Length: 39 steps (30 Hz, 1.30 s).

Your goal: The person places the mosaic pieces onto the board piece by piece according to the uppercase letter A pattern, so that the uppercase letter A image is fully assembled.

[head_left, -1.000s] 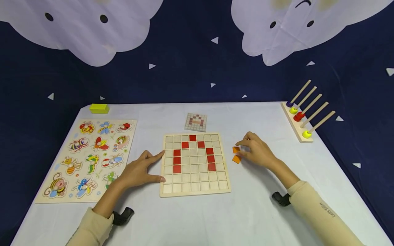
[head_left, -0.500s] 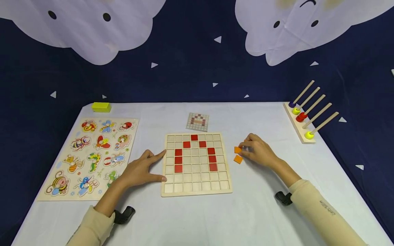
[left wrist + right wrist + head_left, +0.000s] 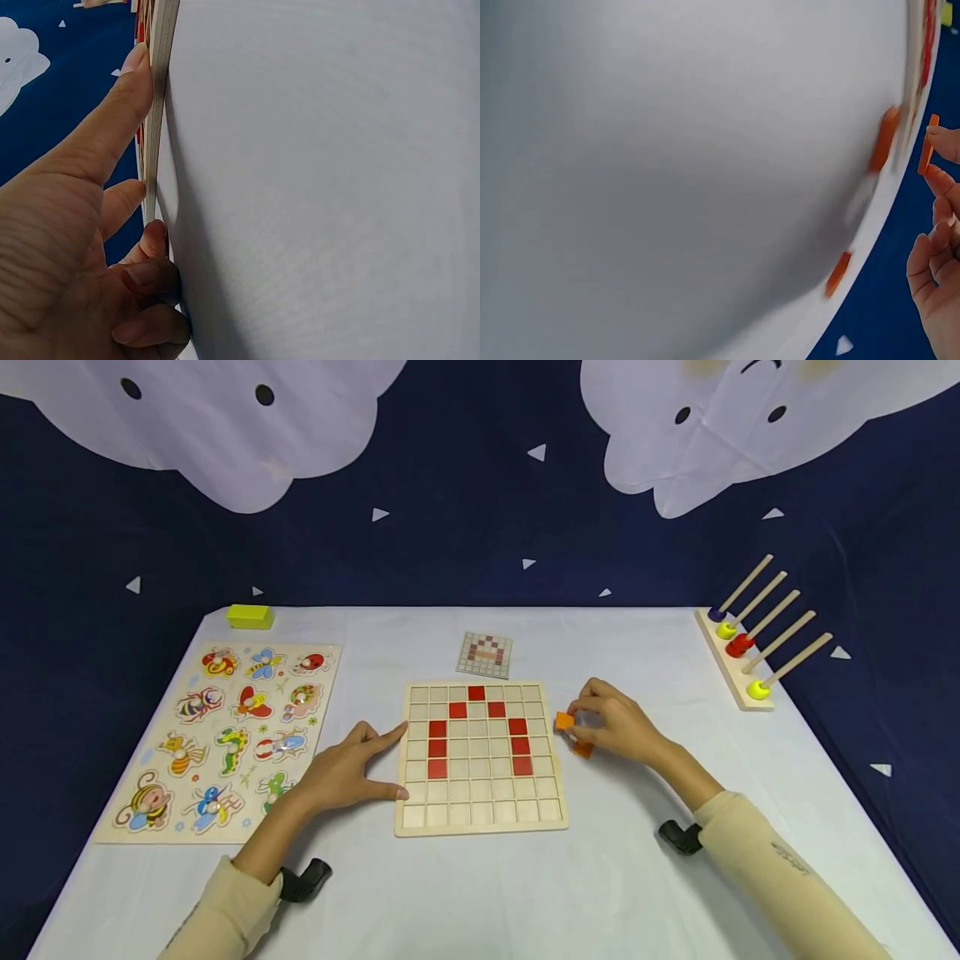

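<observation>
On the white-covered counter (image 3: 480, 893) lies one grid board (image 3: 480, 758) carrying eight red tiles. The left hand (image 3: 341, 772) rests beside the board's left edge, fingers extended against it, gripping nothing. The right hand (image 3: 615, 727) pinches one orange tile (image 3: 564, 721) between thumb and fingertips, just right of the board; one more orange tile (image 3: 583, 749) lies under that hand. Risk: the pinch is shallow, so the tile may slip, or it may seat askew across a cell ridge.
</observation>
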Tool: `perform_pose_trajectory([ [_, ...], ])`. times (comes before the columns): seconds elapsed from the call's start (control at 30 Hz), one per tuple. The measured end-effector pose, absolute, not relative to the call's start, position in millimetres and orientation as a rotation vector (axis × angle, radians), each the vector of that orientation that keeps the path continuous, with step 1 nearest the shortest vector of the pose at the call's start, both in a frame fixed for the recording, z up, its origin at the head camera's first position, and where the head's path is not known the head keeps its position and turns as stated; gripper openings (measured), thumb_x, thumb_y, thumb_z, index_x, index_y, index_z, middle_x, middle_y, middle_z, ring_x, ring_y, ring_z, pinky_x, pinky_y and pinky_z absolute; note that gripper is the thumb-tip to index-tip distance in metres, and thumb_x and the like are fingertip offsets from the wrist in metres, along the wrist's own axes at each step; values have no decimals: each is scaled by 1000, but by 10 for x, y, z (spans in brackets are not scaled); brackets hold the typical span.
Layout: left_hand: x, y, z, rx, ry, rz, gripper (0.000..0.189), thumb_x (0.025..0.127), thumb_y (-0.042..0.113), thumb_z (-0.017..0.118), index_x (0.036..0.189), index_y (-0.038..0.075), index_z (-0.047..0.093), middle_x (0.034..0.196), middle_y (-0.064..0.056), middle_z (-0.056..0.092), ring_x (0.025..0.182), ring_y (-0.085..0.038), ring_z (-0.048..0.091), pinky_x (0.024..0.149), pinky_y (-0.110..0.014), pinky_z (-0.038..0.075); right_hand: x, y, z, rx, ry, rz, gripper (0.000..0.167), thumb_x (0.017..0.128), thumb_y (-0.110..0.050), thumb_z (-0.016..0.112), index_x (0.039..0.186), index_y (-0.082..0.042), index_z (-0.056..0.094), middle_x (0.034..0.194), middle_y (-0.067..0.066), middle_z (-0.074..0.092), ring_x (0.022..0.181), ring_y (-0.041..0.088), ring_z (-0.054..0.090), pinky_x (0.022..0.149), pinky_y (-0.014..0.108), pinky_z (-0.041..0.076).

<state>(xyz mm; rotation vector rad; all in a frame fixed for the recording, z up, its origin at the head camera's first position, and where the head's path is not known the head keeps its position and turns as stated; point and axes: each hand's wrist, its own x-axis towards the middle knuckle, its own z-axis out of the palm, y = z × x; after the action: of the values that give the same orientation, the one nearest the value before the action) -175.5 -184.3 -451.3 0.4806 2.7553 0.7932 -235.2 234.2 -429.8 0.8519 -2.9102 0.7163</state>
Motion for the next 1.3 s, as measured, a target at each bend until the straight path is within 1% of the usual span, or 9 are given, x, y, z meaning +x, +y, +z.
perform_pose_trajectory([
  [0.2,-1754,-1844,-4511,480,2756,787,98,70,56,84,152,22,42,100,-2,43,65,-14,37,55,-29,33,-2333,1993,-4222,975,-2883,757,23,80,-18,82,98,-6,76,97,5,55,89,21,52,77,36,46],
  [0.53,-1757,-1847,-4499,468,2750,789,98,70,56,84,152,22,42,101,-3,43,65,-14,37,55,-29,33,-2302,1376,-4228,1173,-2911,698,21,83,-21,78,99,-7,76,95,3,55,85,13,48,71,28,44],
  [0.77,-1752,-1841,-4498,469,2748,788,98,70,56,83,152,22,42,101,-3,43,66,-14,37,55,-29,33,-2242,1105,-4251,1279,-2929,625,21,87,-25,76,101,-10,76,95,-2,52,84,10,47,73,25,44],
  [0.97,-1748,-1831,-4486,476,2749,786,98,70,57,83,152,22,43,101,-3,43,66,-14,38,56,-29,33,-2206,978,-4287,1249,-2922,634,17,88,-22,76,97,-8,74,95,0,54,85,12,50,72,25,46],
  [1.17,-1753,-1830,-4474,470,2750,780,98,70,56,83,152,23,42,102,-3,43,67,-15,39,56,-29,34,-2182,869,-4284,1098,-2993,732,11,86,-19,79,90,-11,72,91,-1,53,87,15,46,69,26,43],
  [1.23,-1754,-1831,-4479,468,2751,781,97,70,56,84,152,22,42,102,-3,43,66,-15,39,56,-29,33,-2177,859,-4274,1070,-3009,710,12,85,-21,79,91,-12,74,91,0,53,88,15,46,70,26,43],
  [1.3,-1752,-1831,-4489,465,2748,786,97,70,56,84,152,22,42,101,-3,43,66,-15,38,56,-29,33,-2168,879,-4263,1039,-3022,712,16,85,-23,79,95,-12,75,92,1,53,86,15,46,70,27,43],
])
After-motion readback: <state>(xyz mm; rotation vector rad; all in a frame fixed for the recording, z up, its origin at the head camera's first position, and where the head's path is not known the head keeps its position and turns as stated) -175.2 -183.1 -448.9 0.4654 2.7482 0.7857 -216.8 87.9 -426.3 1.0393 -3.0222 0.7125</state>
